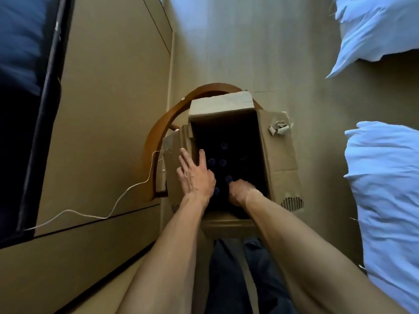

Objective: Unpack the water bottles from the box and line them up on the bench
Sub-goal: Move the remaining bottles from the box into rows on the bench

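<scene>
now the right hand (239,191) is reaching down into the open box (280,155), its fingers dipping into the dark beside a blue cap (229,178); whether they are curling round a bottle neck i cannot tell, as they are hidden in shadow. the left hand (195,174) is lying flat with fingers spread and straight, pressing on the box's left wall and flap, gripping nothing. the bottles are all sitting upright inside the box, which seems to be resting on a wooden chair (158,132); only their caps are showing. to do this step well, i would judge, the left hand should be bracing the box so it is not tipping or sliding off the seat, while the right is taking one bottle by the neck just under the cap and drawing it straight up, clear of its neighbours and the flaps. counting: five caps are showing faintly, perhaps more lost in the dark; one box; one chair; two hands. no bottle is showing outside the box, so the unpacking looks barely begun.
</scene>
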Demonstrator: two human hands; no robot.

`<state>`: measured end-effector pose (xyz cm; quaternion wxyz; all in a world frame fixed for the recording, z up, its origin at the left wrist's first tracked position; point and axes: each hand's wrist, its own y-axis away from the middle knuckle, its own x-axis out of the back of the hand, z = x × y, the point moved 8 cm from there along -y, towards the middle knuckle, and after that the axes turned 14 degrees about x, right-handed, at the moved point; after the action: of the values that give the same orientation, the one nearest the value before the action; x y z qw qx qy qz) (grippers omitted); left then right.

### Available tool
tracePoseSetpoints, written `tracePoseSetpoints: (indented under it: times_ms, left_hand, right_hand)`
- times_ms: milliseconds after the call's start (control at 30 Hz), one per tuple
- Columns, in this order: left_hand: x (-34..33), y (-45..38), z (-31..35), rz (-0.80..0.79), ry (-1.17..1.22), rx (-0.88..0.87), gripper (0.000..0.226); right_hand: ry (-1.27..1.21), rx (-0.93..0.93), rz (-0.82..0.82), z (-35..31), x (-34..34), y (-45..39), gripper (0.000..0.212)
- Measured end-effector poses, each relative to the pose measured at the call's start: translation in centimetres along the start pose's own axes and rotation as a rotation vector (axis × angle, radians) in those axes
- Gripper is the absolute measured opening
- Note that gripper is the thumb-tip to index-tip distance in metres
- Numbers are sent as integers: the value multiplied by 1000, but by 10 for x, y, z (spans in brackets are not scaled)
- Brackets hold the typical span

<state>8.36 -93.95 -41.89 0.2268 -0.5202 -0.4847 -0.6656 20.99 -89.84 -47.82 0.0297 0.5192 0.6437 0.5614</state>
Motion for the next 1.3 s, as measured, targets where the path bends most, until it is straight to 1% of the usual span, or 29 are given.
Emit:
tracePoseSetpoints:
  times_ms: [100,267,367,500,700,833,933,1033,1200,1300]
  left_hand:
    - [-13,-18,-7,4,57,50,67]
    - [-16,-27,-17,128,74,-10,60]
    - [-15,-27,-15,163,86,-15,58]
    - [-17,-26,-15,155,70,-5,60]
    - [-20,-27,-15,173,62,-11,60]
    - [-18,-23,-14,135,44,-19,60]
    - [-14,-17,-11,32,68,8,56]
    - [-6,-10,-13,-108,145,68,51]
    - [41,8,-21,-132,188,11,47]
    - [72,13,-34,-251,266,29,43]
  right_hand:
    - [7,20,-86,0,-22,-30,32]
    - [-3,31,-227,-1,-54,-66,39]
    - [41,25,-253,-7,-64,-72,40]
    - [-4,-28,-250,-6,-70,-70,42]
    - [91,-90,-194,-1,-68,-66,37]
    - [168,-113,-132,-5,-43,-57,35]
    - [162,-150,-57,-5,-12,-40,34]
    - [50,-192,54,-5,19,-16,35]
    - [-20,-162,234,-25,96,40,31]
    - [-31,-158,327,-39,156,79,29]
